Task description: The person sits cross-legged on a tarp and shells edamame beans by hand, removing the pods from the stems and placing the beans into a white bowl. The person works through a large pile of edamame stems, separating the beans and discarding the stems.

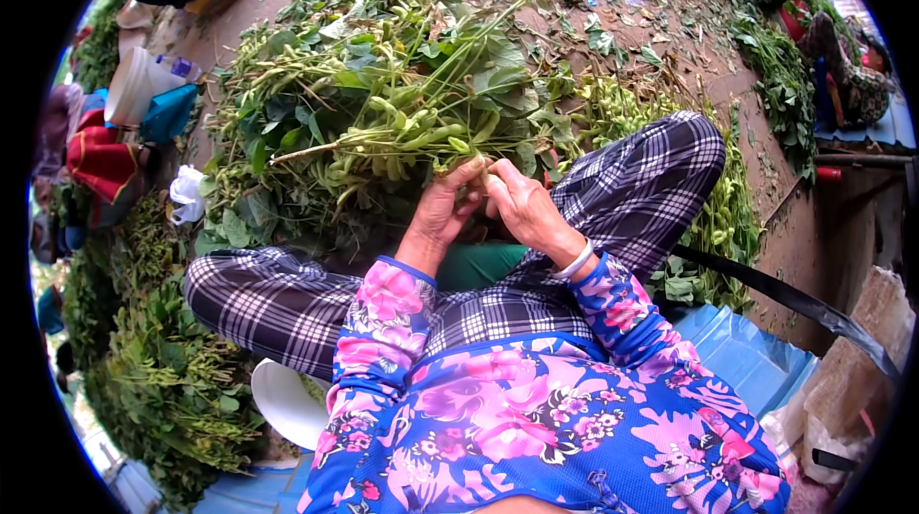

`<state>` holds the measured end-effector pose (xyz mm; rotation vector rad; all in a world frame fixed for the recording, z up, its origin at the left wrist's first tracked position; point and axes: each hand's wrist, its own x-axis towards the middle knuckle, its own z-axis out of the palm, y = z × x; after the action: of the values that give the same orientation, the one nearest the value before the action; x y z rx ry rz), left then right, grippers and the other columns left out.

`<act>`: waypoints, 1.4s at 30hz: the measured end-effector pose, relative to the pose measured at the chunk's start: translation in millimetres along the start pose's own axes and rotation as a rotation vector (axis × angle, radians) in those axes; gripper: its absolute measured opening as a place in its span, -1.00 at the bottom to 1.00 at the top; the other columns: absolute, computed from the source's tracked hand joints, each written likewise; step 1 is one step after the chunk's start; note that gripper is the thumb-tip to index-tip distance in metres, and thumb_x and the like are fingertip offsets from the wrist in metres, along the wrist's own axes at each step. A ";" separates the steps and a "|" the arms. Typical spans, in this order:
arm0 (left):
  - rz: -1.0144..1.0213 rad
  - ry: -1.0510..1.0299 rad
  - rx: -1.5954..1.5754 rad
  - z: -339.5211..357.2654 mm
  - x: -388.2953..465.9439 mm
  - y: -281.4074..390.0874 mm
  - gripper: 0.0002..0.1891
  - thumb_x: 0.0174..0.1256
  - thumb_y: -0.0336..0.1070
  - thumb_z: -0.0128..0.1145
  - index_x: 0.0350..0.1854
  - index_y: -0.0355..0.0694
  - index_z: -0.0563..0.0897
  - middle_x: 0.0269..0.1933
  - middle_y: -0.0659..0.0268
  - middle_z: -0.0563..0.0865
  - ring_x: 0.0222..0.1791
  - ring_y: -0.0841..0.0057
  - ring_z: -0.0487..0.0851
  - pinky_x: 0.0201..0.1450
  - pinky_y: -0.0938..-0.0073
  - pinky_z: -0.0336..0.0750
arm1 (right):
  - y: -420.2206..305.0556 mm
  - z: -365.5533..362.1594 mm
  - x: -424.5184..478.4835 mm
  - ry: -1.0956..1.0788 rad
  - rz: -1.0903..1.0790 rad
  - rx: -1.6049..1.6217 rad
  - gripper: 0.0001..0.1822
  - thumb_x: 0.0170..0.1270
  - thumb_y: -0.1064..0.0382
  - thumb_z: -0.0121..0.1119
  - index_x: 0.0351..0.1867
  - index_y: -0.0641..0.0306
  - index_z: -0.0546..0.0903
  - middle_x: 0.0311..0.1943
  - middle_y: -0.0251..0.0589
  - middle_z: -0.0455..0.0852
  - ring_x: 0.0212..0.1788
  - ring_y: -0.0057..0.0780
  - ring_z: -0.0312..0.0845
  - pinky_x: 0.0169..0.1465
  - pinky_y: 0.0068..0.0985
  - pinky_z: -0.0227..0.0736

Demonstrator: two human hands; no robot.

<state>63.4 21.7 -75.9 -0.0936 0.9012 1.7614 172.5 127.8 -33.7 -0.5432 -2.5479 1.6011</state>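
A large heap of green soybean plants [287, 90] with pods and leaves lies in front of my crossed legs. At its near edge my left hand [449, 202] and my right hand [520, 202] meet, fingertips together at a cut or broken plant part with green pods [434, 137]. My left thumb and fingers pinch at the stem or pod end. The right fingers are curled against the same spot, and what lies between them is too small to tell. A white bracelet [573, 260] is on my right wrist. Below the hands, a green object [479, 266] shows between my legs.
More bean plants [721, 220] lie beyond my right knee, and another heap [172, 370] is at lower left. A white bucket [129, 87], a white plastic bag [187, 194] and a white container [287, 403] are on the left. Other people sit at the left and right edges.
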 end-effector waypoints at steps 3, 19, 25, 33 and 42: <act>0.012 0.002 0.020 -2.0 -1.8 1.5 -0.86 0.20 -0.28 0.25 -0.29 -0.24 0.64 -0.50 0.48 0.58 -0.63 0.83 0.40 -0.65 0.85 0.20 | -11.3 0.7 -0.4 -0.022 0.207 0.177 -0.80 0.42 0.19 -0.17 -0.20 0.26 0.41 -0.56 -0.13 0.48 -0.53 -0.29 0.52 -0.36 -0.38 0.40; 0.017 0.094 0.331 -6.6 -6.2 4.6 -0.83 0.23 -0.19 0.25 -0.34 -0.17 0.59 -0.52 0.53 0.52 -0.64 0.82 0.35 -0.68 0.82 0.09 | 20.6 11.6 3.5 -0.204 0.596 1.026 -0.86 0.43 0.14 -0.01 -0.10 0.07 0.43 -0.55 -0.46 0.42 -0.77 -0.81 0.04 -0.74 -0.79 -0.12; 0.011 0.039 0.271 3.6 -12.9 10.6 -0.79 0.27 -0.18 0.21 -0.26 -0.22 0.61 -0.48 0.50 0.55 -0.61 0.83 0.38 -0.68 0.83 0.13 | 20.1 13.6 6.3 -0.102 0.538 1.032 -0.88 0.41 0.18 0.02 -0.16 0.13 0.45 -0.53 -0.45 0.47 -0.73 -0.80 0.12 -0.72 -0.79 -0.01; 0.044 -0.043 0.181 -8.6 -5.9 1.6 -0.70 0.36 -0.11 0.08 -0.17 -0.29 0.61 -0.49 0.45 0.56 -0.61 0.82 0.39 -0.69 0.83 0.15 | 35.0 22.1 11.6 -0.112 0.592 1.386 -0.90 0.38 0.23 -0.05 -0.24 0.16 0.47 -0.55 -0.44 0.46 -0.75 -0.81 0.09 -0.74 -0.77 -0.05; 0.149 0.254 0.295 -3.3 -0.7 -20.0 -0.60 0.32 0.09 0.07 -0.35 -0.22 0.62 -0.60 0.48 0.51 -0.73 0.76 0.33 -0.71 0.73 0.13 | 32.3 41.8 15.4 0.307 0.086 0.196 -0.74 0.22 0.19 0.18 -0.34 0.35 0.43 -0.55 -0.33 0.47 -0.51 -0.64 0.34 -0.41 -0.57 0.32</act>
<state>79.4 21.4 -88.4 -0.0602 1.3743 1.7574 155.6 109.8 -82.9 -0.8148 -2.1480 1.6253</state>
